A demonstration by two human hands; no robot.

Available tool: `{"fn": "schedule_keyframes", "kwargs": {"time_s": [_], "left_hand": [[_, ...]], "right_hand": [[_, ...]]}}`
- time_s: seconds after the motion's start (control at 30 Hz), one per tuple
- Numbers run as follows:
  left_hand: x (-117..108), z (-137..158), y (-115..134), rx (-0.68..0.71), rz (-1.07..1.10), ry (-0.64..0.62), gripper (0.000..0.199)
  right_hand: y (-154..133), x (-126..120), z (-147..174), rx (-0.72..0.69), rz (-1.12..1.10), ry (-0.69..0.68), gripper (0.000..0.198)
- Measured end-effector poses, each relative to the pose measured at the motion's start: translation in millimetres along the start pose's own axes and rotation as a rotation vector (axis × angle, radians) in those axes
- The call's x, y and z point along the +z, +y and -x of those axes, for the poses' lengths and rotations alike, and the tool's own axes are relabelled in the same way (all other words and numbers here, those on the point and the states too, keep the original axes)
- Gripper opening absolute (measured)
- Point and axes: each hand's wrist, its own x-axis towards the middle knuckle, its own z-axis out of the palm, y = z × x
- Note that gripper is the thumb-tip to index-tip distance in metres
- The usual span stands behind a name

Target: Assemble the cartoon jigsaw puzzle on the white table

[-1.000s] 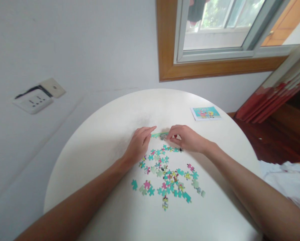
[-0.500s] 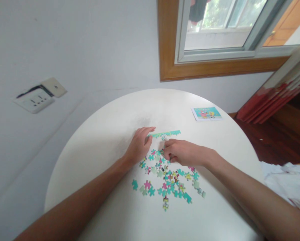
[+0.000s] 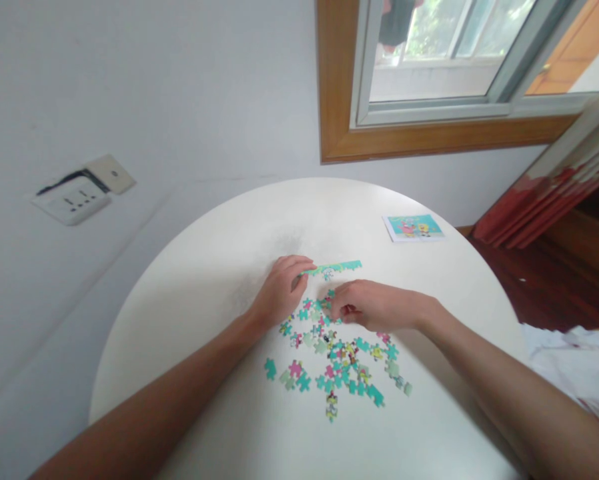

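A joined strip of jigsaw puzzle (image 3: 347,265), turquoise with a straight far edge, lies across the table. My left hand (image 3: 285,287) is on its left end, fingers along the far edge and thumb on the near side. Just below the strip, my right hand (image 3: 362,301) is bent down with fingers pinched at a puzzle piece (image 3: 325,304), its fingertips partly hidden. Loose puzzle pieces (image 3: 337,353) in turquoise, pink, yellow and pale green are spread toward me, with one turquoise piece (image 3: 270,369) apart at the left.
The round white table (image 3: 179,287) stands against the wall. A picture card (image 3: 414,228) with cartoon figures lies at its far right. Beyond are a wood-framed window (image 3: 337,133), a red and cream curtain (image 3: 524,193) and a wall socket (image 3: 74,200). White cloth (image 3: 564,360) is at the right.
My left fingers have come down onto the end of the strip. My right hand has shifted slightly right, showing more of the pieces by its fingertips.
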Motion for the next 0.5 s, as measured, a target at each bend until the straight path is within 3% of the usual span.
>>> {"fn": "schedule_keyframes", "kwargs": {"time_s": [0.2,0.4,0.5], "left_hand": [[4,3,-2,0.077,0.017,-0.117,0.029],[3,5,2,0.046,-0.068,-0.227,0.037],[2,5,4,0.032,-0.089,-0.23,0.034]], "right_hand": [[25,-6,-6,0.19,-0.33,0.282,0.01],[43,3,-17,0.4,-0.548,0.618,0.005],[44,5,-19,0.421,-0.585,0.689,0.015]]}}
